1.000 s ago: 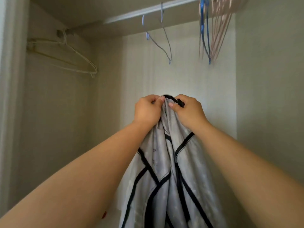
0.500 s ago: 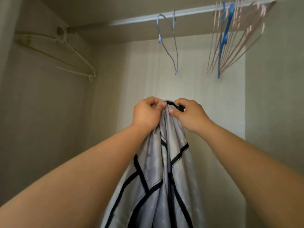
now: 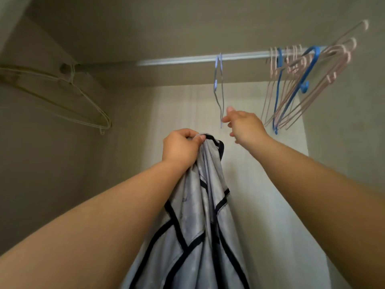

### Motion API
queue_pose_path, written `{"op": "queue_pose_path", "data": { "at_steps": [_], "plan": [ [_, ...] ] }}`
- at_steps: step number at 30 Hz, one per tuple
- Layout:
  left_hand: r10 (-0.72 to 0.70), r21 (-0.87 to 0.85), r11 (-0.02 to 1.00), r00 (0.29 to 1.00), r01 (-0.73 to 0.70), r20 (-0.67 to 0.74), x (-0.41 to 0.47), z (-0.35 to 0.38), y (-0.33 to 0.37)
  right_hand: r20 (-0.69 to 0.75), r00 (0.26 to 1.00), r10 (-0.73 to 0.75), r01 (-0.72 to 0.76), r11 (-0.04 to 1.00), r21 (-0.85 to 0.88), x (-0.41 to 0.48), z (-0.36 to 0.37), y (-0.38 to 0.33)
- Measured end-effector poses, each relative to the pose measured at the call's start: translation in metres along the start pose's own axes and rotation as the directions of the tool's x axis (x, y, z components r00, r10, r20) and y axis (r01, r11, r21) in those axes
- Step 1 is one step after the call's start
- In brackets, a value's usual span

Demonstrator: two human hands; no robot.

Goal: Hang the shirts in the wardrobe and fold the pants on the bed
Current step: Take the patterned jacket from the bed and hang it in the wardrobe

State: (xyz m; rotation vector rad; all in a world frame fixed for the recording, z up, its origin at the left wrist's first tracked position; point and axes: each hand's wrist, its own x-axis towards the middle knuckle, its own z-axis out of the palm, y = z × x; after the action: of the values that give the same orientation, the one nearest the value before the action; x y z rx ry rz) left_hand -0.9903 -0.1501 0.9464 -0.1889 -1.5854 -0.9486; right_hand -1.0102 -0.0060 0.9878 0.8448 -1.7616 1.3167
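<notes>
left hand (image 3: 181,149) is gripping the grey shirt (image 3: 200,205), right hand (image 3: 245,127) at its 1 o'clock is touching the pale blue hanger (image 3: 222,90), can't tell if pinching

The shirt (image 3: 193,205) is thin grey cloth with a soft satin sheen, faintly mottled and edged in matt black binding. Near the collar a patch shows a fine mesh weave. The rail (image 3: 187,59) looks like pale metal, smooth and bright. The lilac hanger (image 3: 215,81) is slim, smooth and wire-like with a dull coating. The pink hangers (image 3: 331,77) are thin and matt. The blue hanger (image 3: 304,88) is thicker, smooth plastic with a slight gloss. The white hanger (image 3: 91,102) looks like coated wire. The wardrobe walls (image 3: 52,174) are matt with a fine grain, and the back panel (image 3: 183,109) is finely ribbed.
</notes>
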Motion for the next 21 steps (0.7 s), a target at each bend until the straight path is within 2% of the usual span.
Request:
{"op": "queue_pose_path", "data": {
  "at_steps": [3, 5, 8, 10, 16, 19, 21],
  "plan": [
    [0.040, -0.007, 0.999, 0.999, -0.040, 0.013, 0.017, -0.004, -0.004, -0.104, 0.986, 0.127, -0.102, 0.970, 0.222, 0.034, -0.008, -0.037],
    [0.054, -0.002, 0.999, 0.998, -0.054, 0.017, 0.027, -0.007, -0.008, -0.096, 0.974, 0.207, -0.164, 0.928, 0.334, 0.049, -0.013, -0.061],
    [0.063, 0.011, 0.998, 0.998, -0.063, 0.009, 0.041, -0.010, -0.013, -0.036, 0.972, 0.230, -0.194, 0.886, 0.421, 0.064, -0.016, -0.083],
    [0.069, 0.014, 0.998, 0.998, -0.069, 0.001, 0.048, -0.011, -0.015, -0.006, 0.975, 0.224, -0.204, 0.899, 0.387, 0.071, -0.017, -0.092],
    [0.070, 0.015, 0.997, 0.998, -0.070, 0.011, 0.056, -0.010, -0.016, 0.116, 0.944, 0.309, -0.323, 0.939, 0.119, 0.080, -0.010, -0.101],
    [0.072, 0.023, 0.997, 0.997, -0.072, -0.003, 0.057, -0.010, -0.020, 0.142, 0.929, 0.341, -0.355, 0.931, 0.086, 0.081, -0.002, -0.091],
    [0.069, 0.034, 0.997, 0.998, -0.069, -0.004, 0.057, -0.010, -0.025, 0.122, 0.928, 0.352, -0.367, 0.920, 0.137, 0.084, 0.002, -0.085]
  ]
}}
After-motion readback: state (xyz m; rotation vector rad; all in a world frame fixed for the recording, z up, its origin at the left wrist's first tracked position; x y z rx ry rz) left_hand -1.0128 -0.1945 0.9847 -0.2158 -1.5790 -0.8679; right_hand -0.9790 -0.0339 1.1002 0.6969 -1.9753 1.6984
